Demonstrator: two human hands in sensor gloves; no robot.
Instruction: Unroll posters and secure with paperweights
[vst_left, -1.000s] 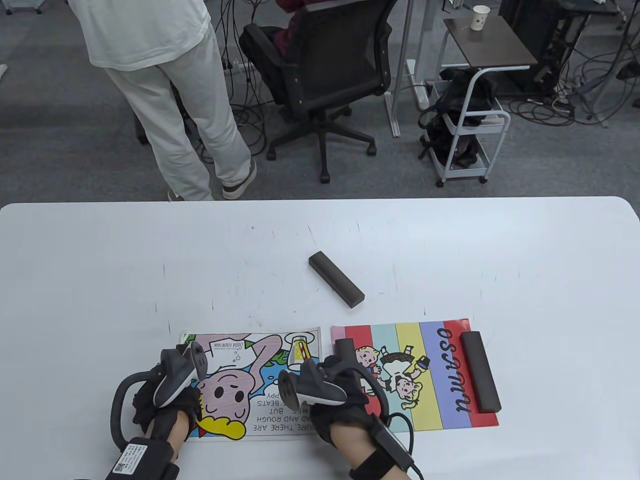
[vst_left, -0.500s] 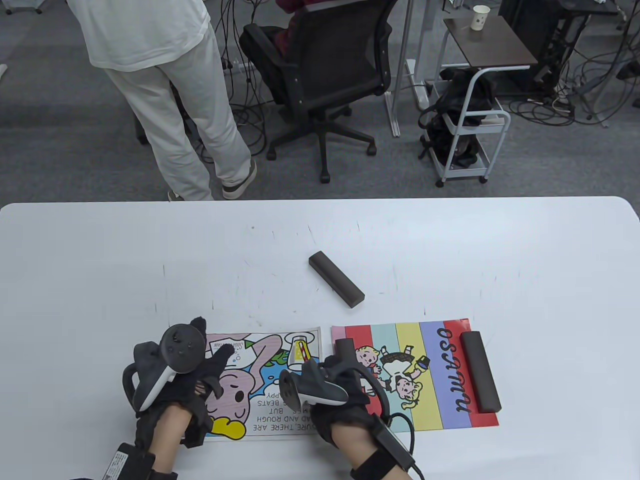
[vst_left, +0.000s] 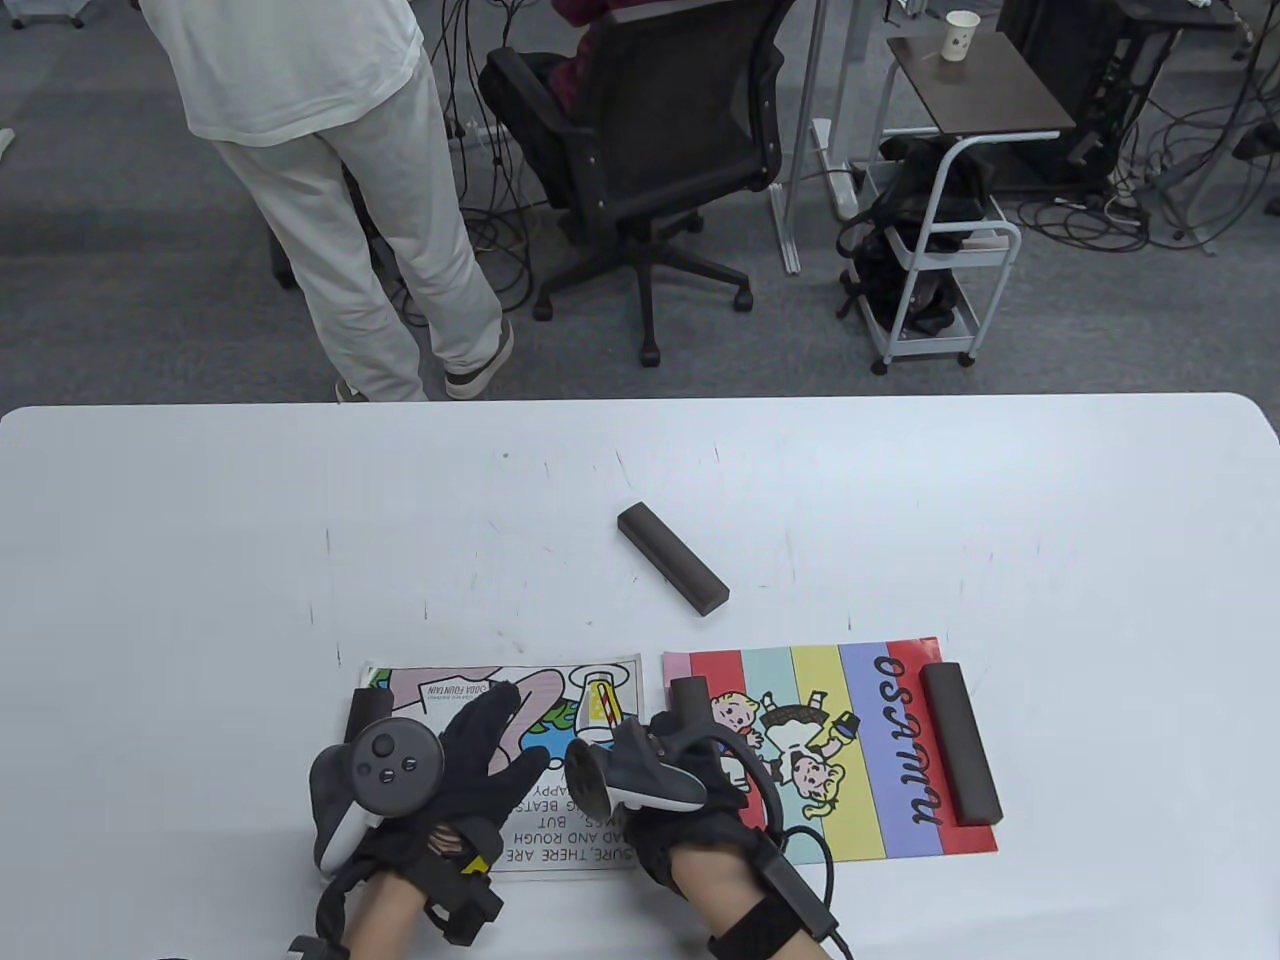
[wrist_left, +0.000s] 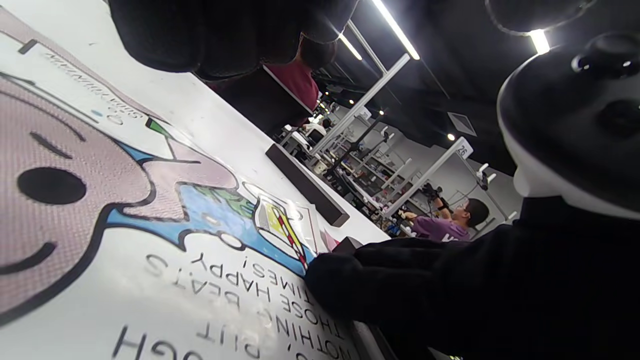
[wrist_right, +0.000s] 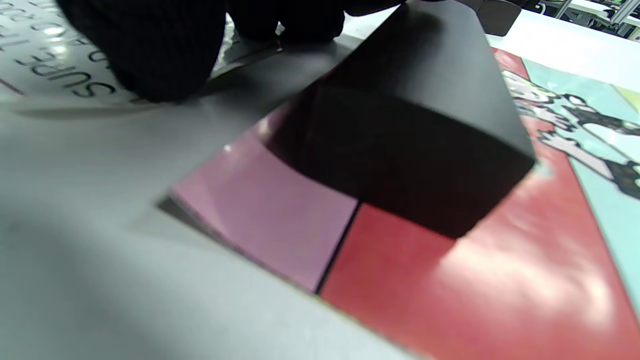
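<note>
Both hands flatten the cartoon poster (vst_left: 560, 700) on the bench (vst_left: 200, 520): left hand (vst_left: 470, 770) spread palm-down, right hand (vst_left: 660, 790) pressing its right edge, finger pose unclear. Securing seems half done; next, likely fetching the loose paperweight (vst_left: 672, 570).

Lone paperweight (vst_left: 672, 557) on bare table (vst_left: 200, 520)

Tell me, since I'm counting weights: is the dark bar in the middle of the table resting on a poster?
No, the dark bar lies on the bare white table, apart from both posters.
</note>
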